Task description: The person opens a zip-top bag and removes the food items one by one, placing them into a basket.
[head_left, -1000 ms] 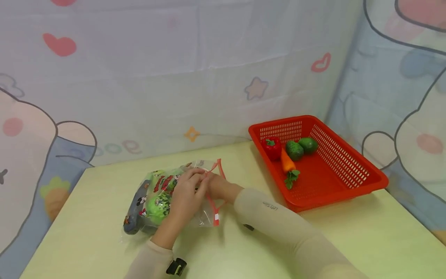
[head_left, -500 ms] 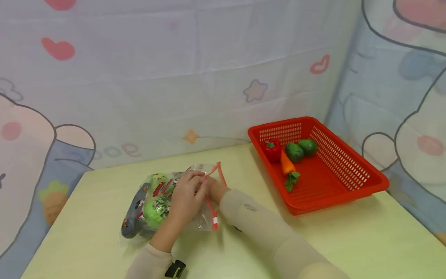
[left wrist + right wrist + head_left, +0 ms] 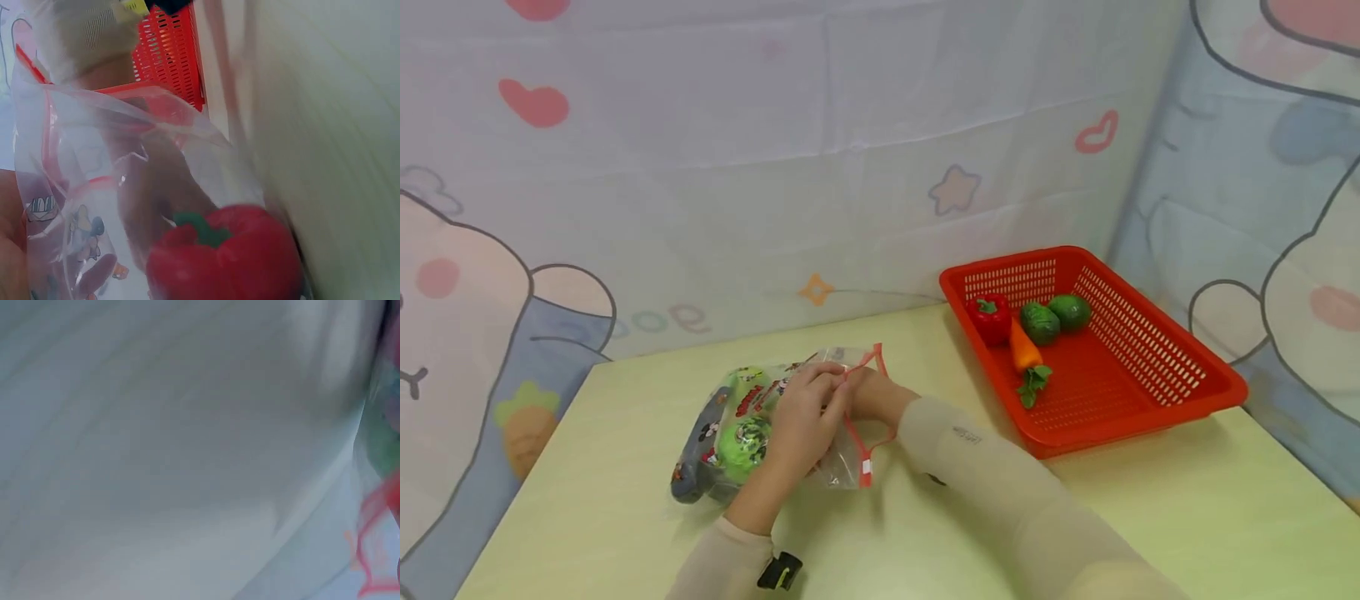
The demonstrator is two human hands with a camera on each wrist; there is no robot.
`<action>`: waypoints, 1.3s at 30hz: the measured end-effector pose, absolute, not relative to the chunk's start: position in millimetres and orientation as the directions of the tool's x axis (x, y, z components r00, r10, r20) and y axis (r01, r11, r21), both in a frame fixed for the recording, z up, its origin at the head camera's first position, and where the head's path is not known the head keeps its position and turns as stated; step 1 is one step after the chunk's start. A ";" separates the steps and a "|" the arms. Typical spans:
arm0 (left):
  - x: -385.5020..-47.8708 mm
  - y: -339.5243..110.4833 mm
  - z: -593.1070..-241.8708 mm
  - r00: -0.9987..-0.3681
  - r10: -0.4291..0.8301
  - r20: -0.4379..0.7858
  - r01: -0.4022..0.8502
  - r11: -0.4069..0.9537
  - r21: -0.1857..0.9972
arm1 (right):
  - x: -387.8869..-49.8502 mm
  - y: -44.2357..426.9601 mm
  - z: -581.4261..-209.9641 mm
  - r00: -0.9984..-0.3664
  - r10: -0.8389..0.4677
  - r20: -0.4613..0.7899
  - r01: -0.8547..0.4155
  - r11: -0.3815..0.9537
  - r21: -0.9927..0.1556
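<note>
A clear zip bag (image 3: 842, 467) with a red zip edge and cartoon prints lies on the table, bulging with a dark elongated item (image 3: 694, 475) and a bright green rounded item (image 3: 745, 442). My left hand (image 3: 805, 417) pinches the bag's upper rim near its mouth. Through that mouth my right hand (image 3: 876, 396) reaches inside. In the left wrist view, a red bell pepper (image 3: 231, 259) sits inside the bag, with the right hand (image 3: 153, 175) close behind it. The pepper and plastic partly hide its fingers, so their hold is unclear.
A red slotted basket (image 3: 1112, 425) stands to the right. In it are a red bell pepper (image 3: 991, 321), a carrot (image 3: 1024, 350) with leaves, and two green vegetables (image 3: 1040, 322). A printed cloth (image 3: 737, 208) hangs behind the table (image 3: 625, 417).
My right hand went farther left into the bag, then drew back slightly to the right. The left hand has kept its pinch on the rim.
</note>
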State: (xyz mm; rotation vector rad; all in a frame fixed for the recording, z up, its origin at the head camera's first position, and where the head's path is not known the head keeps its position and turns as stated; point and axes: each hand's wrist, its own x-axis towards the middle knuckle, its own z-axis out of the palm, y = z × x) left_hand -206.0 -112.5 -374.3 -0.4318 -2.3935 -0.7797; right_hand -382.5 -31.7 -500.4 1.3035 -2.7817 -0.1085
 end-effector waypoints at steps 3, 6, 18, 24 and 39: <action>-207.9 -114.0 -375.1 -0.789 0.124 0.602 0.459 0.771 0.441 | -323.8 -1.4 -423.6 -0.598 -0.799 0.067 -0.794 0.602 0.088; -209.8 -115.3 -374.6 -0.810 0.121 0.574 0.441 0.771 0.460 | -311.2 17.8 -402.7 -0.510 -0.854 0.099 -0.841 0.520 0.150; -209.7 -121.3 -373.2 -0.844 0.117 0.523 0.399 0.788 0.469 | -270.4 69.7 -342.2 -0.573 -0.814 0.095 -0.812 0.580 0.069; -206.2 -122.1 -376.7 -0.847 0.113 0.520 0.394 0.789 0.472 | -267.7 118.4 -291.0 -0.741 -0.662 0.111 -0.671 0.738 -0.072; -199.2 -129.3 -380.9 -0.835 0.081 0.545 0.370 0.815 0.446 | -341.0 175.2 -308.3 -0.829 -0.446 -0.336 -0.483 0.875 0.030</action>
